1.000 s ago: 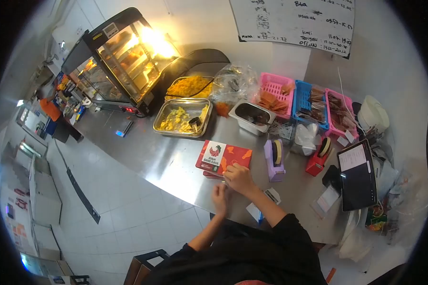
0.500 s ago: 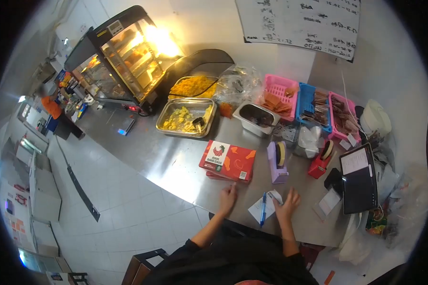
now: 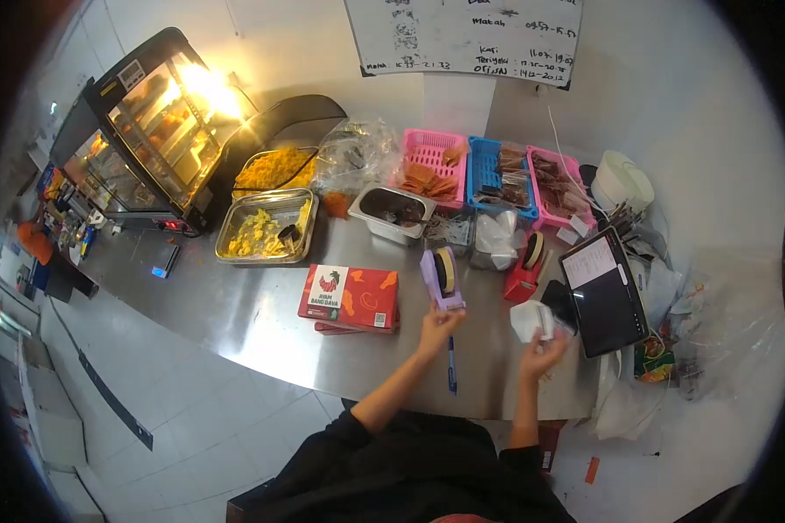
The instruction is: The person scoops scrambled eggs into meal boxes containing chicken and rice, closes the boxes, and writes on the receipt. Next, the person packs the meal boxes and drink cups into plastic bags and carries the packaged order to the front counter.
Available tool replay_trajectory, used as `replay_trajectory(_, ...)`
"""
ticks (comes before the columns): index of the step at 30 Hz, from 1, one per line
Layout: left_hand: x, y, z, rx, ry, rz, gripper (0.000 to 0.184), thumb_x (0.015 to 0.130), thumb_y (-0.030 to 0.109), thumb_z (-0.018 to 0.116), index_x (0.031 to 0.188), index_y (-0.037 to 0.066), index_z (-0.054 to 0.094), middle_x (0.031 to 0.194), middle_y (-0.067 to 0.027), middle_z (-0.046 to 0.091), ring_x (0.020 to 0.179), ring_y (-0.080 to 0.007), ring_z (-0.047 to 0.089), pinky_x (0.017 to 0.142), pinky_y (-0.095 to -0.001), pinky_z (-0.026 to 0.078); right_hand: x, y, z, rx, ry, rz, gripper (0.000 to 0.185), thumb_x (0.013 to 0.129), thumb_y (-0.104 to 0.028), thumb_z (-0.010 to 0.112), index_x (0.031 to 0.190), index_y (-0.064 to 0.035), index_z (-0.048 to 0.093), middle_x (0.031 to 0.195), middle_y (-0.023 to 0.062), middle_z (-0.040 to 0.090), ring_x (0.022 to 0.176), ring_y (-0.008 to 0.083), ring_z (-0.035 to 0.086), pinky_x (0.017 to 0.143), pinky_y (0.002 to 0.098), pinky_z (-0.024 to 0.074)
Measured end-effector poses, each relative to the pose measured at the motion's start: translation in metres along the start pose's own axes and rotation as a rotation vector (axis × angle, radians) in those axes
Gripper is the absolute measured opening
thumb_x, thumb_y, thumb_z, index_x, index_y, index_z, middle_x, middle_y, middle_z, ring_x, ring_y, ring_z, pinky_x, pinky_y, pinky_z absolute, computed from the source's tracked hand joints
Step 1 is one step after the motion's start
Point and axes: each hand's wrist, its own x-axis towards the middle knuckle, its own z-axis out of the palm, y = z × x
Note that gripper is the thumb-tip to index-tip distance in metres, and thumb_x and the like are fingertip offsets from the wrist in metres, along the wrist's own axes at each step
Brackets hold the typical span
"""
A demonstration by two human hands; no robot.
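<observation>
My left hand [image 3: 440,333] reaches to the front end of a purple tape dispenser [image 3: 442,277], its fingers closed right at that edge. Whether tape is pinched in them is too small to tell. My right hand [image 3: 544,356] grips a white paper slip [image 3: 529,321], raised off the steel counter and a little blurred. Between my hands a blue pen [image 3: 452,366] lies on the counter. Left of the dispenser sits a red printed box [image 3: 351,298], with another red box partly hidden under it.
A red tape dispenser [image 3: 523,268] and a tablet [image 3: 605,292] stand to the right. Behind are a metal tray of yellow food [image 3: 269,227], a steel pan [image 3: 392,212], pink [image 3: 432,148] and blue baskets [image 3: 499,177]. A lit display warmer [image 3: 148,131] stands at the far left.
The view has swung right, so the counter things appear further left. My left hand has gone from beside the red box to the purple dispenser. My right hand has lifted the paper slip.
</observation>
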Motion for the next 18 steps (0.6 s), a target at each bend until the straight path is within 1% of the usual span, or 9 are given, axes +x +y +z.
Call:
replay_trajectory(3, -0.017, 0.000, 0.009, 0.253, 0.163, 0.244, 0.038, 0.075, 0.017, 0.058, 0.106, -0.004, 0.048, 0.064, -0.0038, 0.057, 0.056, -0.0108, 0.052, 0.053, -0.0232, 0.042, 0.030, -0.028, -0.010, 0.255, 0.050, 0.113, 0.032, 0.075, -0.002, 0.057, 0.104, 0.0040, 0.043, 0.088, 0.0106, 0.052, 0.078, 0.0145, 0.050, 0.065, 0.0225, 0.0455)
replay_trajectory(5, -0.012, -0.010, 0.000, 0.345, 0.196, 0.302, 0.035, 0.074, 0.012, 0.057, 0.104, -0.003, 0.050, 0.065, -0.0061, 0.058, 0.058, -0.0133, 0.053, 0.055, -0.0263, 0.043, 0.043, -0.057, 0.000, 0.450, -0.050, 0.206, 0.030, 0.076, -0.001, 0.057, 0.103, 0.0035, 0.045, 0.087, 0.0084, 0.052, 0.074, 0.0114, 0.050, 0.063, 0.0204, 0.0445)
replay_trajectory(7, -0.008, -0.037, -0.015, 0.438, 0.199, 0.316, 0.032, 0.072, 0.010, 0.057, 0.102, -0.002, 0.051, 0.066, -0.0083, 0.058, 0.059, -0.0163, 0.054, 0.057, -0.0292, 0.043, 0.046, -0.094, 0.021, 0.387, -0.279, 0.095, 0.015, 0.078, -0.002, 0.054, 0.092, 0.0033, 0.054, 0.079, 0.0021, 0.051, 0.065, 0.0050, 0.047, 0.058, 0.0159, 0.0401)
replay_trajectory(10, -0.036, -0.008, -0.023, 0.577, 0.210, 0.548, 0.022, 0.073, 0.007, 0.052, 0.094, -0.002, 0.053, 0.075, -0.0166, 0.058, 0.066, -0.0276, 0.057, 0.061, -0.0349, 0.043, 0.019, -0.159, 0.071, 0.784, -0.668, 0.360, 0.019, 0.073, -0.006, 0.060, 0.092, -0.0019, 0.059, 0.078, 0.0031, 0.048, 0.068, 0.0095, 0.048, 0.061, 0.0198, 0.0395)
replay_trajectory(11, -0.056, -0.006, -0.025, 0.526, 0.111, 0.258, 0.021, 0.074, 0.006, 0.050, 0.093, -0.002, 0.053, 0.079, -0.0188, 0.058, 0.071, -0.0305, 0.057, 0.064, -0.0357, 0.043, 0.004, -0.161, 0.088, 0.460, -0.801, 0.093, 0.028, 0.068, -0.011, 0.066, 0.094, -0.0049, 0.060, 0.079, 0.0064, 0.049, 0.069, 0.0126, 0.050, 0.063, 0.0223, 0.0413)
replay_trajectory(12, -0.070, -0.013, -0.035, 0.414, -0.093, 0.328, 0.025, 0.076, 0.006, 0.049, 0.100, -0.002, 0.050, 0.080, -0.0195, 0.058, 0.073, -0.0298, 0.057, 0.066, -0.0356, 0.043, -0.004, -0.174, 0.107, 0.567, -1.098, 0.272, 0.038, 0.062, -0.019, 0.070, 0.096, -0.0067, 0.060, 0.095, 0.0118, 0.048, 0.084, 0.0212, 0.048, 0.074, 0.0302, 0.0405)
replay_trajectory(15, -0.110, 0.043, -0.062, 0.787, -0.569, 0.217, 0.045, 0.077, 0.008, 0.049, 0.120, 0.003, 0.038, 0.076, -0.0192, 0.058, 0.072, -0.0243, 0.057, 0.066, -0.0341, 0.043, -0.025, -0.180, 0.138, 0.121, -1.081, -0.432, 0.044, 0.062, -0.024, 0.070, 0.102, -0.0104, 0.057, 0.114, 0.0120, 0.040, 0.103, 0.0279, 0.037, 0.086, 0.0340, 0.0344)
replay_trajectory(16, -0.113, 0.065, -0.080, 0.703, -0.716, 0.129, 0.048, 0.076, 0.008, 0.050, 0.121, 0.003, 0.035, 0.075, -0.0184, 0.058, 0.070, -0.0228, 0.057, 0.065, -0.0335, 0.043, -0.037, -0.165, 0.155, 0.115, -1.238, -0.239, 0.052, 0.061, -0.034, 0.069, 0.108, -0.0185, 0.054, 0.128, 0.0146, 0.024, 0.115, 0.0369, 0.018, 0.096, 0.0431, 0.0199)
replay_trajectory(18, -0.111, 0.100, -0.117, 0.517, -1.006, -0.051, 0.054, 0.076, 0.009, 0.051, 0.125, 0.004, 0.030, 0.072, -0.0167, 0.058, 0.067, -0.0197, 0.057, 0.063, -0.0323, 0.044, -0.037, -0.165, 0.156, 0.023, -1.194, -0.289, 0.053, 0.063, -0.035, 0.067, 0.112, -0.0235, 0.051, 0.130, 0.0156, 0.023, 0.116, 0.0383, 0.016, 0.095, 0.0470, 0.0188)
